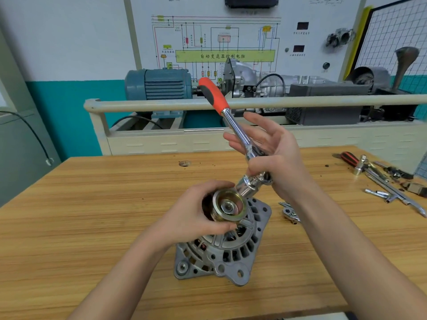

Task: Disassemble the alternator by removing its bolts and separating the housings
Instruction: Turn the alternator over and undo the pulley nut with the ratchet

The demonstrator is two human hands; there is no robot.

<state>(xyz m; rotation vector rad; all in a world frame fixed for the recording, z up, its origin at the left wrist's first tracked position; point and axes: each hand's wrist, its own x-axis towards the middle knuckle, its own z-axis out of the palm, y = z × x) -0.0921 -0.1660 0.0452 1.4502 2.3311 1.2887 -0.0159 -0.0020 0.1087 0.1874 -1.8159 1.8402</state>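
Observation:
A grey cast alternator (231, 250) stands on the wooden table (92, 215), its brass-coloured pulley (227, 207) facing up and toward me, with a nut showing at the pulley's centre. My left hand (194, 215) grips the pulley from the left, thumb below and fingers over the top. A ratchet wrench (235, 130) with an orange-and-black handle slants up and away to the left. Its chrome socket (248, 187) sits just above the pulley's far rim. My right hand (275, 158) holds the ratchet at its head, thumb curled round it, fingers partly spread.
Loose sockets, extension bars and a red-handled tool (381, 179) lie at the table's right. A small metal tool (290, 212) lies right of the alternator. Behind the table stands a trainer bench with a rail (161, 105), a blue motor (159, 84) and a wiring-diagram board.

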